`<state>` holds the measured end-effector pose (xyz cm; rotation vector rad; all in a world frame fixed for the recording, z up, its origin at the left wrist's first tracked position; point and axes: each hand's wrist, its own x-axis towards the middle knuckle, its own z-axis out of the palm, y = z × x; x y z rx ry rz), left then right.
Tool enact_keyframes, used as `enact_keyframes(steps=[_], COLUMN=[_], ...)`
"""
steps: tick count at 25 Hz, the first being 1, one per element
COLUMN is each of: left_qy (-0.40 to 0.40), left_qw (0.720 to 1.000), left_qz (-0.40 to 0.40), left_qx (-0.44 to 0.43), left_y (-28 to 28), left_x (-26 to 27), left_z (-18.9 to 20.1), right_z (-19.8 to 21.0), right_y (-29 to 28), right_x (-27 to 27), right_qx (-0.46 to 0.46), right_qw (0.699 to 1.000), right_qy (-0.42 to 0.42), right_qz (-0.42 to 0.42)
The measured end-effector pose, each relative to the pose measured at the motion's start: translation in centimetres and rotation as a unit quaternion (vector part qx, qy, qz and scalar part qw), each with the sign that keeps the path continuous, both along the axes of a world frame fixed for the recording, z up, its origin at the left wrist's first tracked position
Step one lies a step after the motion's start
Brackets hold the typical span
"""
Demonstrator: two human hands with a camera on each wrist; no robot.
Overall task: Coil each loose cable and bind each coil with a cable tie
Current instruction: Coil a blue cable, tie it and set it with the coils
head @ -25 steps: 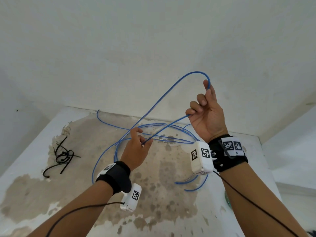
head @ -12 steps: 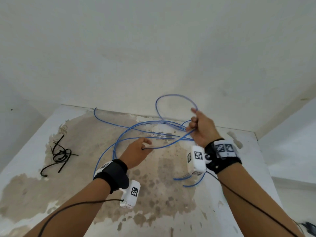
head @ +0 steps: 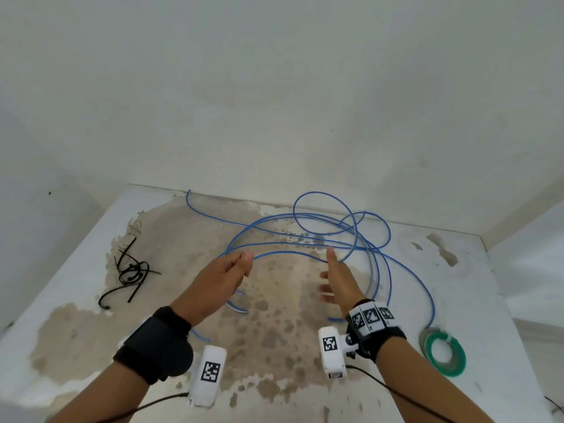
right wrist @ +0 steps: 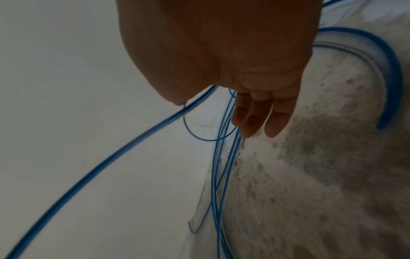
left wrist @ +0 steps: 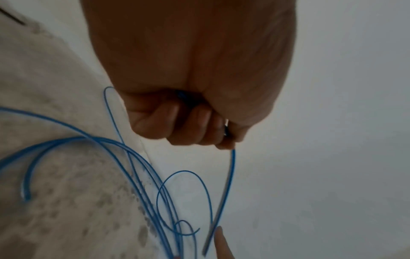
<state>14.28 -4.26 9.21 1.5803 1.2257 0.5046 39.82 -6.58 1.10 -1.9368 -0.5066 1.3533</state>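
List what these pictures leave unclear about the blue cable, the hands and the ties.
- Blue cable: its ends are lost in overlapping loops in the head view.
- Left hand: the grip point is covered by curled fingers in the left wrist view.
- Right hand: motion-blurred in the head view; whether it touches the cable is unclear.
- Black cable ties: too tangled to count.
- Green coil: whether a tie binds it is too small to tell.

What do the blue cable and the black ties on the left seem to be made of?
Blue cable: probably a plastic-sheathed wire, smooth and thin, holding springy loops. Black ties: likely plastic, maybe nylon; thin dark strips, curled and stiff-looking. Too small to be sure.
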Motion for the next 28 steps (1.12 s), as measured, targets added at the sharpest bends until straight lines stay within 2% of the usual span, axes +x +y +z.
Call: enact_keyframes(steps=[2,4,6,9,13,16,17,18,20,22,24,26,28], left_qy=[-0.004,0.032,0.067,0.039,-0.02,-0.068,-0.101,-0.137,-0.193,-0.198,-0.123,-0.008,0.005], left_qw=[0.995,0.988,0.988,0.991,0.992,0.982,0.978,0.974,0.967,0.969,0.976,0.965,0.964], left_qz=[0.065,0.082,0.029,-0.041,-0.108,-0.161,-0.159,-0.149,-0.127,-0.135,-0.173,-0.234,-0.247], left_qx=[-0.081,-0.129,-0.136,-0.118,-0.057,-0.066,-0.085,-0.103,-0.109,-0.059,0.039,0.118,0.096], left_y=[0.7,1.3,1.5,1.1,2.4,3.3,3.6,3.9,4.5,4.9,5.0,5.2,5.4], left_x=[-0.2,-0.4,-1.0,-1.8,-3.3,-3.5,-3.4,-3.1,-2.7,-2.8,-3.9,-5.0,-5.5], left_z=[-0.6,-1.2,-1.6,-1.3,1.1,3.1,3.7,4.0,4.0,3.4,3.0,2.9,3.0], right_z=[0.7,1.6,2.4,3.1,4.3,5.1,5.6,6.1,7.1,8.0,8.6,9.0,9.0], right_y=[0.0,-0.2,-0.5,-0.8,-2.0,-2.9,-2.9,-2.9,-2.4,-1.8,-1.4,-1.0,-0.7], right_x=[-1.2,-2.3,-4.0,-6.5,-9.2,-9.9,-10.4,-10.8,-11.2,-11.2,-10.9,-11.1,-11.5], right_qx=[0.051,0.107,0.148,0.175,0.26,0.315,0.33,0.342,0.338,0.32,0.314,0.316,0.313], right_qw=[0.998,0.992,0.985,0.967,0.905,0.831,0.823,0.834,0.879,0.903,0.914,0.925,0.934], right_qy=[-0.031,-0.061,-0.085,-0.17,-0.337,-0.444,-0.442,-0.414,-0.323,-0.278,-0.252,-0.208,-0.166], right_qz=[-0.016,-0.007,0.023,0.076,0.023,0.116,0.133,0.128,0.091,0.062,0.044,0.038,0.043])
